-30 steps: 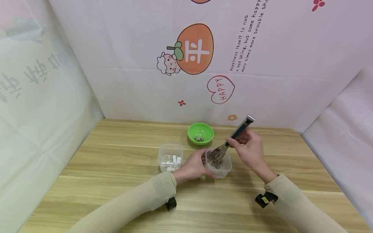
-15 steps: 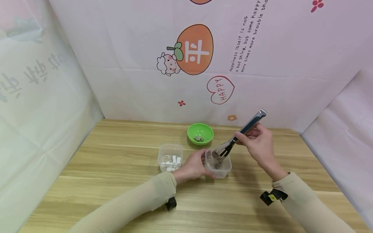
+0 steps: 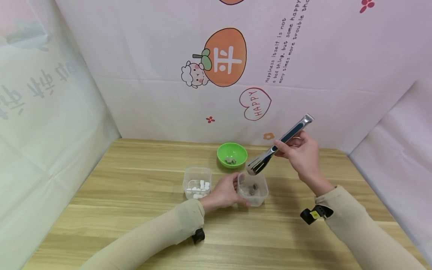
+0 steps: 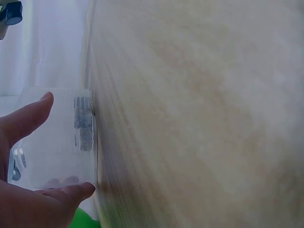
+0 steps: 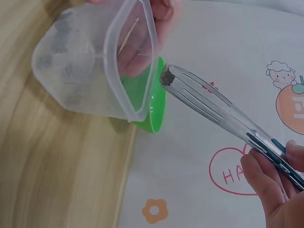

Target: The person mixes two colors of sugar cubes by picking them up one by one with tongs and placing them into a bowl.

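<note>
My left hand (image 3: 223,192) grips a clear plastic container (image 3: 259,200) from its left side, thumb at the front and fingers behind. Small grey-brown stone-like pieces (image 3: 252,189) lie in its bottom. My right hand (image 3: 303,155) holds steel food tongs (image 3: 291,134) by their dark-inlaid handle, slanting down to the left. The closed tong tips are just over the container's far rim. In the right wrist view they pinch one grey-brown piece (image 5: 167,76). Behind the container stands a green bowl (image 3: 233,149) with a few similar pieces (image 3: 231,161) inside.
To the left of my left hand, a second clear container (image 3: 193,174) holds several white pieces (image 3: 203,185). The wooden table (image 3: 141,180) meets a printed white cloth backdrop (image 3: 162,112) at the rear, with cloth on both sides too.
The tongs have risen out of the container, with a grey-brown piece in their tips. My right hand has moved up and to the right. My left hand keeps its grip on the container.
</note>
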Demonstrator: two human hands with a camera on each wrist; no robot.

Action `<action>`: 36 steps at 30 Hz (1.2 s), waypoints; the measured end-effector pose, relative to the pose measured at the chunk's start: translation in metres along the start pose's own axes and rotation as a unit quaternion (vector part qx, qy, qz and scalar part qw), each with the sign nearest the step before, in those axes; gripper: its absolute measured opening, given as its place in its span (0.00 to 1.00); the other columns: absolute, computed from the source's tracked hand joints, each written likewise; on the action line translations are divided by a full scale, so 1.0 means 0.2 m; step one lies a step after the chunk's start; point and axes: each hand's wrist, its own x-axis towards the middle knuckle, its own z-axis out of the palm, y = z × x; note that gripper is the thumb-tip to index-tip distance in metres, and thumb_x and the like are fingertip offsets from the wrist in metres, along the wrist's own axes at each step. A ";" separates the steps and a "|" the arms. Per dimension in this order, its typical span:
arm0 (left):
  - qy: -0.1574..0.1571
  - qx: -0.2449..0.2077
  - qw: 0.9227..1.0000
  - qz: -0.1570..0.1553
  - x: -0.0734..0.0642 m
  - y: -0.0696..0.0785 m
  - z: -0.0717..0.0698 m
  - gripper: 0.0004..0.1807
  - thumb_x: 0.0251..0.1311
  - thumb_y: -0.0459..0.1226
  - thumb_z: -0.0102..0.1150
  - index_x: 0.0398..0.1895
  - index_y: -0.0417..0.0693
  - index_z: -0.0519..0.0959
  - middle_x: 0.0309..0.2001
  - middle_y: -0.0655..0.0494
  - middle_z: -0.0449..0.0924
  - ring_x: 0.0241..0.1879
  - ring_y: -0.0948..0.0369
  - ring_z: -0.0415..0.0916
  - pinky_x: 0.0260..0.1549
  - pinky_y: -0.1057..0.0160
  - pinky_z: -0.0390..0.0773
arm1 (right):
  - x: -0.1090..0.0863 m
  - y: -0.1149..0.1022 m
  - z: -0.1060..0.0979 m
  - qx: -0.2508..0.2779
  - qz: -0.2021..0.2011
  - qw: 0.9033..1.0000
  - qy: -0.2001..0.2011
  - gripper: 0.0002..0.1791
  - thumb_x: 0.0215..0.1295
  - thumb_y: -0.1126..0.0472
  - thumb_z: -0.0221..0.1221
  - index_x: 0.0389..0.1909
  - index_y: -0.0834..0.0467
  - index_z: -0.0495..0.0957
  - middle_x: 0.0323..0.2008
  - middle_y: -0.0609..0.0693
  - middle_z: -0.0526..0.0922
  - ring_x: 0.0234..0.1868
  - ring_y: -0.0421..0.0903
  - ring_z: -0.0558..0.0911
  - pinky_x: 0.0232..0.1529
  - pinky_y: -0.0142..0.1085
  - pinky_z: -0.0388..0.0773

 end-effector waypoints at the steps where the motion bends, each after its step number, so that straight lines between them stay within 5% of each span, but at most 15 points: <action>1: -0.001 -0.001 1.000 0.002 0.00 0.00 0.00 0.58 0.35 0.29 0.88 0.75 0.41 0.68 0.67 0.47 0.78 0.67 0.51 0.75 0.69 0.55 0.74 | 0.01 0.00 0.00 0.003 0.003 1.000 0.002 0.14 0.64 0.72 0.71 0.43 0.68 0.74 0.30 0.51 0.88 0.27 0.46 0.89 0.34 0.41 0.90; 27: -0.002 -0.002 1.000 0.008 0.00 0.00 -0.01 0.57 0.36 0.29 0.88 0.75 0.37 0.67 0.69 0.43 0.76 0.67 0.49 0.75 0.69 0.55 0.74 | 0.25 0.06 0.22 -0.043 0.021 0.998 0.038 0.21 0.64 0.66 0.73 0.51 0.69 0.76 0.34 0.58 0.87 0.27 0.45 0.89 0.35 0.39 0.90; 36: -0.011 -0.006 1.000 0.009 0.00 -0.01 -0.02 0.57 0.39 0.30 0.88 0.76 0.36 0.66 0.70 0.42 0.74 0.68 0.49 0.74 0.69 0.57 0.74 | 0.29 0.10 0.30 -0.073 0.035 0.996 0.040 0.22 0.65 0.66 0.73 0.55 0.70 0.76 0.38 0.63 0.87 0.32 0.55 0.90 0.38 0.43 0.91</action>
